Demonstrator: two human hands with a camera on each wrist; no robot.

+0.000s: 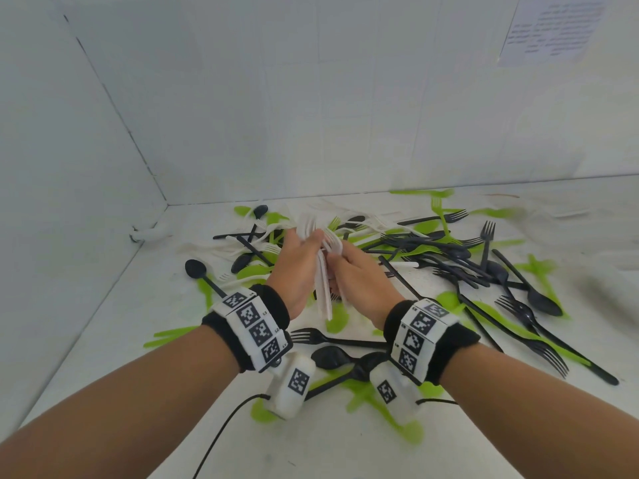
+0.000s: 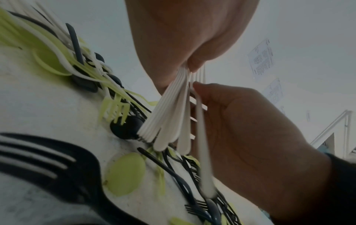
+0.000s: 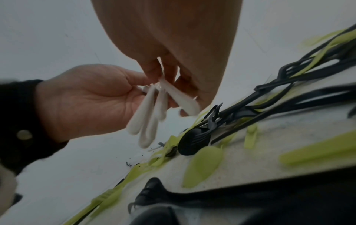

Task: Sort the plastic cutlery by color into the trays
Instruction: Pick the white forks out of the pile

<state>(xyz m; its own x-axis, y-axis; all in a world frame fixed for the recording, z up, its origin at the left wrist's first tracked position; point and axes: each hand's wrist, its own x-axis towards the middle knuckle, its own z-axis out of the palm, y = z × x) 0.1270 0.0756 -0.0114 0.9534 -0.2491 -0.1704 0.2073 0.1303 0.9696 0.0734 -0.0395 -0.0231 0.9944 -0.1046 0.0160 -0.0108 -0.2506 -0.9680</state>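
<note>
cutlery heap (image 1: pixel 432 257) crowds the table (image 1: pixel 103 326), bare strip left

Walls: we see plain white panels (image 1: pixel 242 98) meeting in a corner.
Paper: we see a printed sheet (image 1: pixel 553 27) on the right wall.
Surface: we see white tabletop (image 1: pixel 103 340).

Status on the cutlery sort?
Done: nothing visibly sorted; no trays in view. In hand: both hands, left hand and right hand, hold a bunch of white forks. Left: black cutlery and green cutlery still mixed on the table.
</note>
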